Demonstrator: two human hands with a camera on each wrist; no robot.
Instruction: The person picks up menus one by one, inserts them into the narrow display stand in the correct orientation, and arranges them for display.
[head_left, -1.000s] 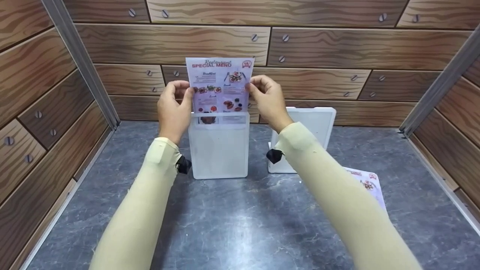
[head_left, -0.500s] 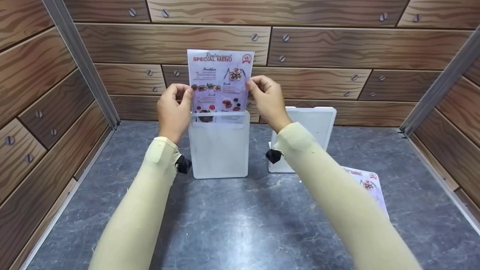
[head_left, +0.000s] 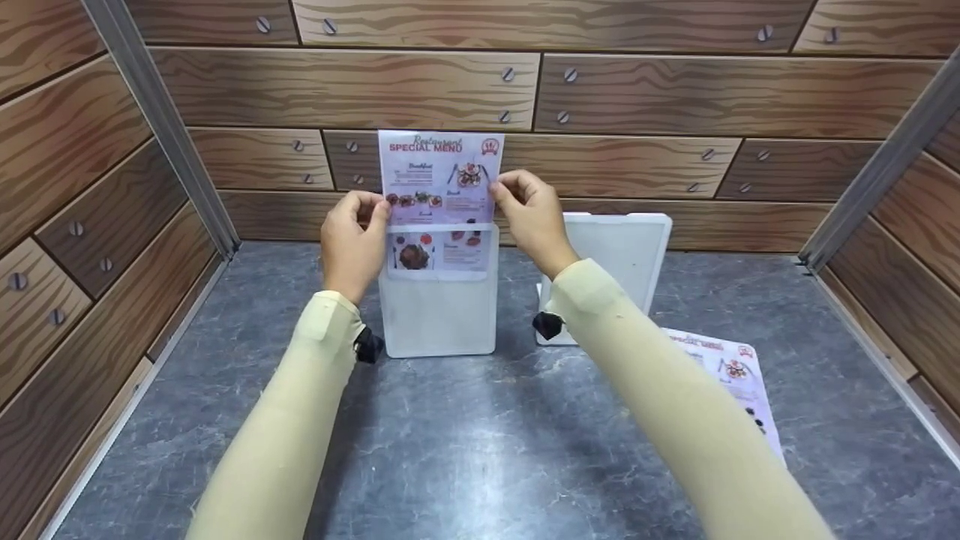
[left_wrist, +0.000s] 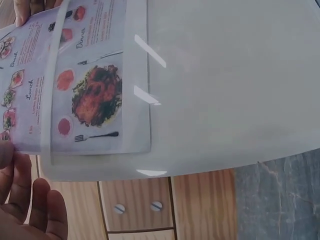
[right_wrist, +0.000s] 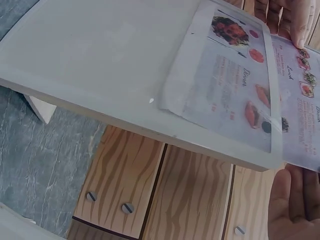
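Note:
A printed menu sheet (head_left: 436, 180) stands upright with its lower part behind the clear front of a white menu stand (head_left: 439, 322). At the sheet's left edge, my left hand (head_left: 354, 244) pinches it between thumb and fingers. My right hand (head_left: 534, 217) pinches the right edge, slightly higher. In the left wrist view the sheet's bottom edge (left_wrist: 135, 145) shows inside the holder, with white panel beyond it. The right wrist view shows the sheet (right_wrist: 225, 80) under the stand's clear front, its lower corner a little bent.
A second white stand (head_left: 622, 247) is at the right, partly hidden by my right forearm. Another menu sheet (head_left: 739, 375) lies on the grey marbled table (head_left: 442, 450) further right. Wood-patterned walls (head_left: 675, 90) enclose the back and sides.
The menu sheet rose slightly, then slid down deeper into the stand. Both hands moved down with it, still pinching its edges. The stands stayed in place.

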